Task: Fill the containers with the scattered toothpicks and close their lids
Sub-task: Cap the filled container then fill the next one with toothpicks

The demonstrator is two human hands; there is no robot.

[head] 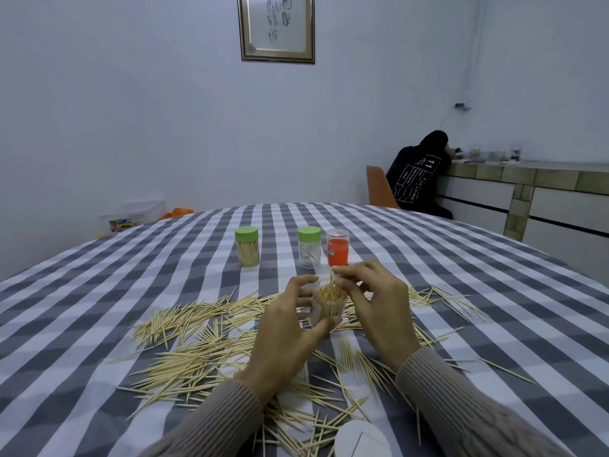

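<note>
A: What are the hands doing?

B: The left hand [290,328] is curled round a clear container [328,306], thumb on the near side and fingers at the far rim, holding it just above the middle of the counter [461,258]. The right hand [372,301] pinches a few toothpicks [333,275] between thumb and fingertips, right over the open mouth.

A: How will that container handle?

B: Light, I judge, and thin-walled, so a firm squeeze could flex it. Smooth plastic may slip; gripping low on the wall, as now, looks sound. It is already packed with upright picks.

A: And the picks themselves?

B: Stiff, slender, pale wood with sharp tips. They weigh almost nothing and roll easily. Taking a small bunch at mid-length, all aligned, probably feeds best into the tight mouth.

A: Where are the rest?

B: The scattered toothpicks [197,354] lie all round the hands, thickest toward the near left. A white lid [362,438] sits at the near edge. Toward the far side stand a full green-lidded jar [247,247], a nearly empty green-lidded jar [309,247] and a jar with orange contents [337,247].
</note>
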